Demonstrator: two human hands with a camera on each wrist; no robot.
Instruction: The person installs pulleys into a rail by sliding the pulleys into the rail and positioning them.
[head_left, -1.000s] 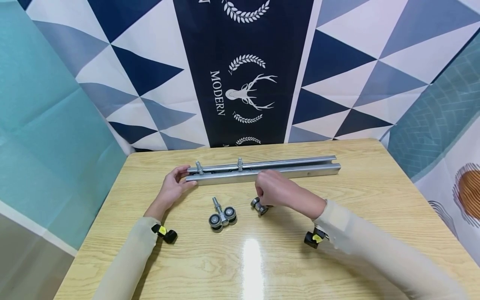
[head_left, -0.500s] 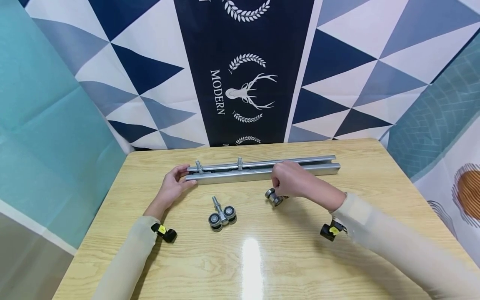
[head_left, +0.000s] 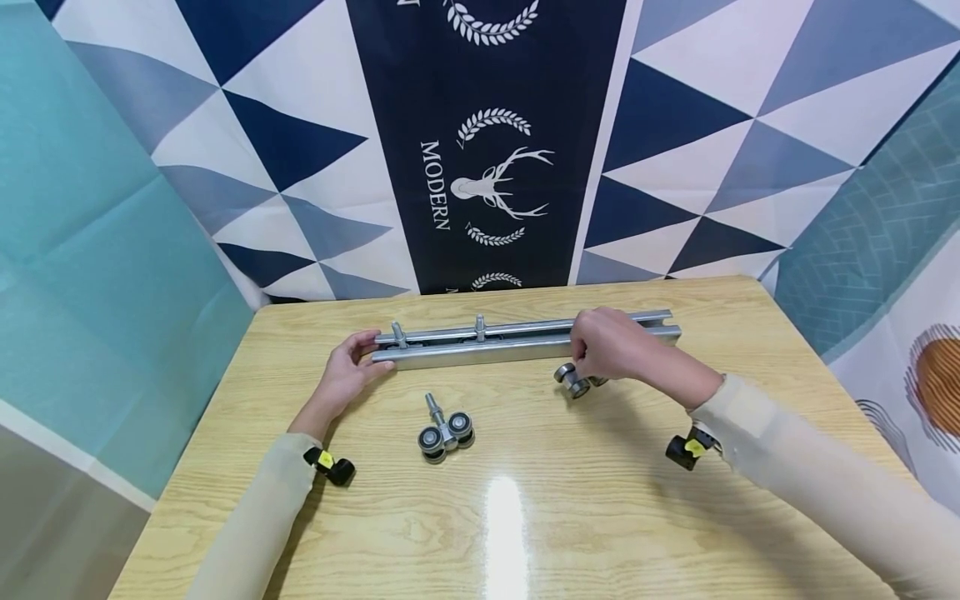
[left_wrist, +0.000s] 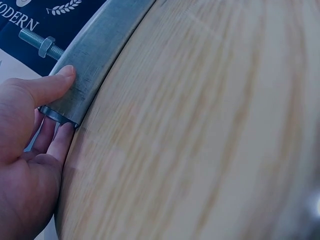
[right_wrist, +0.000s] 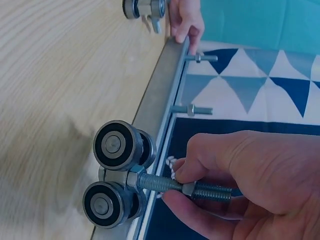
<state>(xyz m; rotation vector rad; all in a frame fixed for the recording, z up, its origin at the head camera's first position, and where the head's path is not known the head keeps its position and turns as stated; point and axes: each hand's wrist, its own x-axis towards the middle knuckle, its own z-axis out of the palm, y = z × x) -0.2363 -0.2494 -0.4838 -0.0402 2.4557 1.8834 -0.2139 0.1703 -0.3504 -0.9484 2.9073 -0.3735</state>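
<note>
A metal channel rail (head_left: 465, 357) lies along the back of the table, its slot facing up. My left hand (head_left: 347, 367) grips its left end, with the thumb on the near side wall in the left wrist view. Two threaded bolts with nuts, the left one (head_left: 398, 335) and another (head_left: 480, 328), stand up out of the slot. My right hand (head_left: 617, 343) pinches the threaded bolt of a four-wheeled trolley roller (right_wrist: 114, 145), wheels hanging below the fingers, in front of the rail's right part. A similar trolley roller (head_left: 446, 433) lies on the table between the hands.
The wooden table (head_left: 375, 533) meets a patterned cloth backdrop (head_left: 495, 183) just behind the rail. Teal cloth (head_left: 112, 233) hangs along the left. The rail's open right end (head_left: 667, 327) extends beyond my right hand.
My right hand has moved right and slightly back along the rail, carrying the trolley roller. The left hand, rail and the roller lying on the table have stayed in place.
</note>
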